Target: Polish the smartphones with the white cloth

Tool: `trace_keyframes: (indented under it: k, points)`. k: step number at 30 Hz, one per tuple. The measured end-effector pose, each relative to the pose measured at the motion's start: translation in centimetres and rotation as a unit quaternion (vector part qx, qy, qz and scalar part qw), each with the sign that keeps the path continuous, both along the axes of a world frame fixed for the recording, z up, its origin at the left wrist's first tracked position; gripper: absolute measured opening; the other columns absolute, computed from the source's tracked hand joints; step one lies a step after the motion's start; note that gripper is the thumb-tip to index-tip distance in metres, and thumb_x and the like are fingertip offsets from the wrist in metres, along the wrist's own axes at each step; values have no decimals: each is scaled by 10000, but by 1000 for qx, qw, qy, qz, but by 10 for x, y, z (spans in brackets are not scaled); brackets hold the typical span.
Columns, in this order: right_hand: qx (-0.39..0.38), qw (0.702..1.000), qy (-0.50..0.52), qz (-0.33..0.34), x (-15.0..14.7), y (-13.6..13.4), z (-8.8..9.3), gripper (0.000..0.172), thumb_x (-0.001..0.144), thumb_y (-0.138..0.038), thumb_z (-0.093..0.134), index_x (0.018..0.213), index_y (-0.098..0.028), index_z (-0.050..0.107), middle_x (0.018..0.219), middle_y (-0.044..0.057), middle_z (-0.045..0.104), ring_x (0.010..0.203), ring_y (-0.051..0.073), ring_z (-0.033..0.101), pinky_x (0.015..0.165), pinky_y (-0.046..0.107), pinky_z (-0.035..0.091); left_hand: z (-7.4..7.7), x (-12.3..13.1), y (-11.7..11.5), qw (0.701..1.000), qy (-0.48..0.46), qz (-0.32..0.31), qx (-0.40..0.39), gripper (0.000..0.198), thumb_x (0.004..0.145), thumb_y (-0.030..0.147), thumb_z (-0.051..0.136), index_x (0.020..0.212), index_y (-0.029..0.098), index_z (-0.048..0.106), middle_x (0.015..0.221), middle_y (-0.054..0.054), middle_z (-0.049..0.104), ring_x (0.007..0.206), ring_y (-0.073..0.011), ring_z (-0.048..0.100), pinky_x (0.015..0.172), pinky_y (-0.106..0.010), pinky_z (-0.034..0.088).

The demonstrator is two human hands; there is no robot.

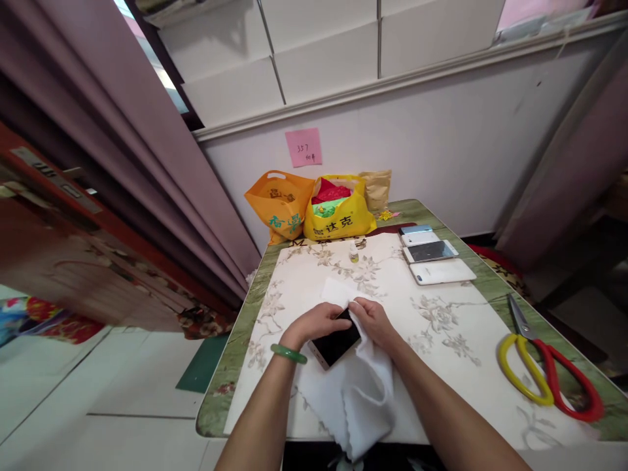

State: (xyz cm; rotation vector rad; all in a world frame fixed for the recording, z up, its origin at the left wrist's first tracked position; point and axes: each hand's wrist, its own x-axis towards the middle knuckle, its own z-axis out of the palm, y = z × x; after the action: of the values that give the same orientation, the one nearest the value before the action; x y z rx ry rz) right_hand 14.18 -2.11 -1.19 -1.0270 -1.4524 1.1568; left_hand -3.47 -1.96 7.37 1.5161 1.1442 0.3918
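Both hands are on a smartphone [336, 345] with a dark screen and a light frame, tilted over the near middle of the table. My left hand [320, 322], a green bangle on its wrist, grips the phone's left side with the thumb across the top of the screen. At the upper right edge, my right hand [371, 319] is closed on a white cloth [366, 399] pressed against the phone. The cloth also lies under the phone and drapes down toward the table's front edge. The fingertips beneath the phone are hidden.
Several other phones [441, 271] lie in a row at the right. Scissors [534, 363] with yellow and red handles rest near the right edge. A small bottle [354, 252] stands farther back, before an orange bag [280, 206] and a stuffed yellow bag [338, 222].
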Motion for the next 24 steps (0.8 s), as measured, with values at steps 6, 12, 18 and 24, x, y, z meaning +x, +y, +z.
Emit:
trace_keyframes:
  k: [6, 12, 18, 24]
  points:
    - [-42, 993, 103, -37, 0, 2, -3, 399, 864, -551, 493, 679, -197, 510, 600, -38, 439, 588, 126, 392, 557, 244, 346, -19, 19, -1, 993, -91, 72, -33, 310, 701, 449, 674, 689, 148, 602, 559, 43, 495, 507, -95, 406, 509, -227, 293]
    - [-44, 989, 109, -89, -2, 2, 2, 419, 850, -562, 513, 633, -209, 455, 577, -46, 409, 578, 125, 368, 551, 246, 346, -25, 28, -2, 970, -145, 197, -14, 340, 651, 465, 715, 676, 136, 633, 572, 15, 558, 512, -111, 466, 520, -236, 334]
    - [-77, 975, 170, -118, 1, 4, 4, 421, 853, -599, 484, 715, -203, 520, 624, -30, 505, 611, 143, 436, 585, 259, 398, -35, 53, -2, 942, -169, 284, 62, 339, 658, 477, 704, 675, 143, 649, 580, 14, 562, 543, -122, 480, 526, -238, 352]
    - [-81, 973, 152, -153, 1, 5, 1, 468, 881, -617, 419, 709, -195, 526, 647, -7, 543, 629, 156, 466, 610, 274, 415, -46, 67, -6, 923, -162, 328, 118, 312, 722, 446, 660, 627, 160, 578, 586, 38, 507, 572, -103, 434, 541, -219, 344]
